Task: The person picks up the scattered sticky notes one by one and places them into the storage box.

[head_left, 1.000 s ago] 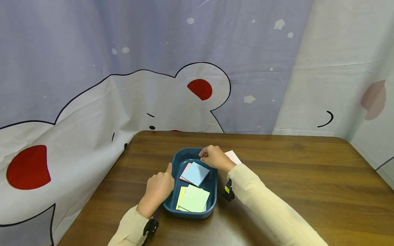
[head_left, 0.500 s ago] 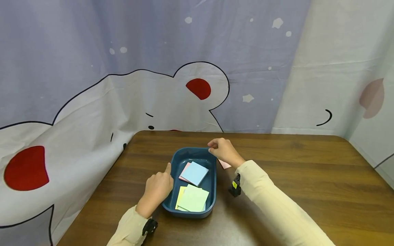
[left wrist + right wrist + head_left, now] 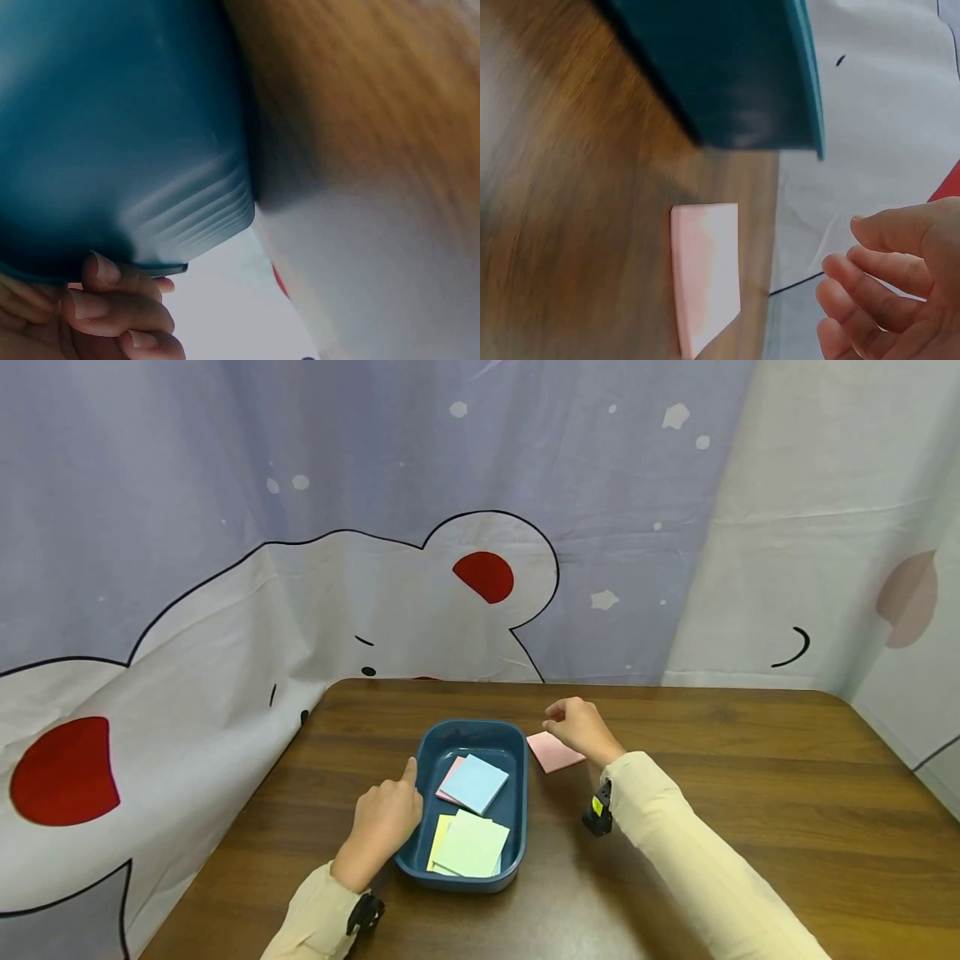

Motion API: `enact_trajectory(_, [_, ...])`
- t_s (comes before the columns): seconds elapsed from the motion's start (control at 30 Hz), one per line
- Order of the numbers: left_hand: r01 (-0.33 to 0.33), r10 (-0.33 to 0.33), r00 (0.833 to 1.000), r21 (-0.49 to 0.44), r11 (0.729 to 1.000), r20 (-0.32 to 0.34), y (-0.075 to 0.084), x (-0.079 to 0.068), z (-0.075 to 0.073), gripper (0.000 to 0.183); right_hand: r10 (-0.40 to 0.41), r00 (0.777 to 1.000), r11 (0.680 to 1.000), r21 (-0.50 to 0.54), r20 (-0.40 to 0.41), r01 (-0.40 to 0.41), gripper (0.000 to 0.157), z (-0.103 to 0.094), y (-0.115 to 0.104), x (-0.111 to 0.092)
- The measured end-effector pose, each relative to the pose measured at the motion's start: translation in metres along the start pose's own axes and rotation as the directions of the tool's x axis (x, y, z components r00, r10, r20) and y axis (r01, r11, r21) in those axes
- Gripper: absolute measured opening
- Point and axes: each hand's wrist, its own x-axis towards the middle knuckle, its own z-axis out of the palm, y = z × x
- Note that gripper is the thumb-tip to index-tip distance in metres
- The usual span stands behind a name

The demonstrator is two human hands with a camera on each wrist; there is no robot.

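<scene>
A dark blue plastic bin (image 3: pixel 517 827) stands on the table. Inside, a light blue sticky note pad (image 3: pixel 476 783) overlaps a pink pad (image 3: pixel 450 777), and a pale green pad (image 3: pixel 474 845) covers most of a yellow one (image 3: pixel 440 839). My left hand (image 3: pixel 386 814) holds the bin's left rim, one finger stretched along it; in the left wrist view its other fingers (image 3: pixel 124 311) curl below the rim. A pink sticky note pad (image 3: pixel 553 753) lies outside, right of the bin. My right hand (image 3: pixel 585 728) hovers above that pad with loosely bent fingers, holding nothing.
The brown wooden table (image 3: pixel 712 793) extends far to the right, its back edge near a hanging cloth (image 3: pixel 615 527) printed with cartoon bears. A black wrist camera (image 3: pixel 597 810) sits below the right wrist.
My right hand has moved right, from over the bin's far right corner to above the outside pink pad, which now shows more fully. The left hand and bin stay in place.
</scene>
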Motion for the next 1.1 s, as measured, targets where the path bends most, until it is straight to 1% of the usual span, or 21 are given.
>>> enact_trajectory(0.13, [0.004, -0.004, 1.0, -0.004, 1.0, 0.009, 0.001, 0.0, 0.0, 0.052, 0.033, 0.999, 0.999, -0.013, 0.003, -0.033, 0.031, -0.003, 0.013, 0.0])
enact_trajectory(0.27, [0.001, -0.001, 1.0, -0.002, 1.0, 0.002, 0.001, 0.0, 0.0, 0.052, 0.052, 0.999, 0.998, -0.031, 0.005, -0.052, 0.032, -0.005, 0.025, -0.002])
enact_trajectory(0.43, [-0.001, 0.001, 1.0, 0.002, 1.0, -0.002, 0.001, 0.001, 0.0, 0.052, 0.064, 0.998, 0.996, -0.068, -0.004, -0.064, 0.033, -0.003, 0.042, -0.003])
enact_trajectory(0.57, [0.004, -0.004, 1.0, 0.0, 1.0, 0.008, 0.002, 0.001, 0.001, 0.052, 0.094, 0.996, 0.991, -0.101, 0.003, -0.093, 0.034, 0.0, 0.053, -0.004])
enact_trajectory(0.73, [0.01, -0.01, 1.0, -0.003, 1.0, 0.018, 0.002, 0.0, 0.001, 0.053, 0.104, 0.994, 0.986, -0.13, 0.022, -0.1, 0.033, 0.004, 0.058, -0.008])
enact_trajectory(0.87, [0.005, -0.005, 1.0, 0.0, 1.0, 0.009, 0.001, 0.0, 0.0, 0.053, 0.104, 0.994, 0.985, -0.141, 0.027, -0.099, 0.022, 0.009, 0.058, -0.01])
enact_trajectory(0.93, [0.004, -0.004, 1.0, 0.002, 1.0, 0.007, 0.001, 0.0, 0.0, 0.053, 0.096, 0.995, 0.985, -0.149, 0.023, -0.092, 0.02, 0.012, 0.057, -0.01])
enact_trajectory(1.1, [0.004, -0.004, 1.0, -0.003, 1.0, 0.009, 0.0, -0.001, -0.001, 0.052, 0.036, 0.999, 0.974, -0.225, -0.007, -0.036, 0.028, 0.018, 0.054, -0.012])
